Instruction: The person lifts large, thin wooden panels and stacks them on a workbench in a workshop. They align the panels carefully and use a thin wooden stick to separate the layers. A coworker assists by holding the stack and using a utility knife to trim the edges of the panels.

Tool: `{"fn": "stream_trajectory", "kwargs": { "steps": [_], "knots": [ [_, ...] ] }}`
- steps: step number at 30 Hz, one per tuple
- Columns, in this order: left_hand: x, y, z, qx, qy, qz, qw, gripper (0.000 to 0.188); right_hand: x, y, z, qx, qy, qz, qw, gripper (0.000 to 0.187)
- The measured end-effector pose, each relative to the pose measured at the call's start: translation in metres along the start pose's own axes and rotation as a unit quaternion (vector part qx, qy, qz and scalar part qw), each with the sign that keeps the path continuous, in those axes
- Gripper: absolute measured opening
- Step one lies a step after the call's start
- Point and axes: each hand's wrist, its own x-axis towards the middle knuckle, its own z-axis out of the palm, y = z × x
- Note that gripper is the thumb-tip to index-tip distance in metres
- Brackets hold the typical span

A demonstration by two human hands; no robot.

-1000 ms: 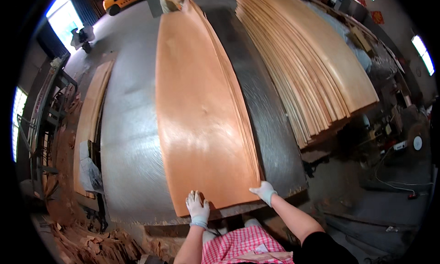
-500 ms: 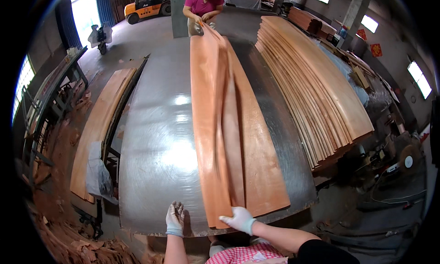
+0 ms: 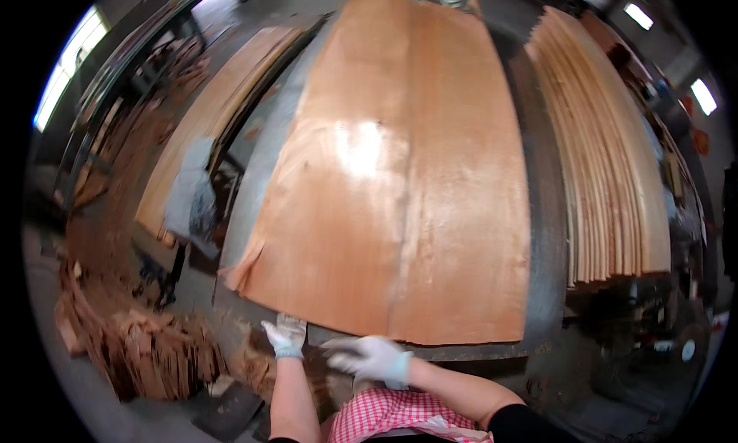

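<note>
Apparently, wood veneer (image 3: 338, 235) is being spread: left hand (image 3: 286, 337) at its edge, grip unclear; right hand (image 3: 369, 358) loosely open; folded corner (image 3: 246, 270) likely needs smoothing.

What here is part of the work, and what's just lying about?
In use:
left hand, gloved, at the near edge
right hand, gloved, blurred
reddish wood sheeting, spread out
grey table beneath

Apparently lying about:
boards, left
crumpled plastic
scrap wood heap
layered pale sheets, right, though possibly part of it
</note>
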Motion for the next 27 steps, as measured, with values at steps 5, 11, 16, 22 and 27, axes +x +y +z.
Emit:
{"fn": "stream_trajectory", "kwargs": {
  "steps": [5, 11, 16, 22, 27],
  "knots": [
    [-0.004, 0.005, 0.002, 0.1, -0.026, 0.05, 0.993, 0.07, -0.107, 0.153, -0.091, -0.003, 0.49, 0.263, 0.831, 0.028],
    [-0.001, -0.013, 0.015, 0.276, 0.199, 0.279, 0.898, 0.026, -0.259, 0.293, -0.156, -0.163, 0.546, 0.422, 0.705, 0.069],
    [-0.018, -0.029, 0.043, 0.289, 0.206, 0.372, 0.857, 0.027, -0.295, 0.313, -0.179, -0.014, 0.513, 0.43, 0.743, 0.059],
    [-0.042, -0.014, 0.062, 0.217, 0.176, 0.348, 0.895, 0.032, -0.269, 0.218, -0.159, 0.16, 0.52, 0.243, 0.803, 0.049],
    [-0.048, 0.021, 0.077, 0.216, 0.144, 0.361, 0.896, 0.038, -0.264, 0.101, -0.135, 0.254, 0.5, 0.208, 0.801, 0.051]
  ]
}}
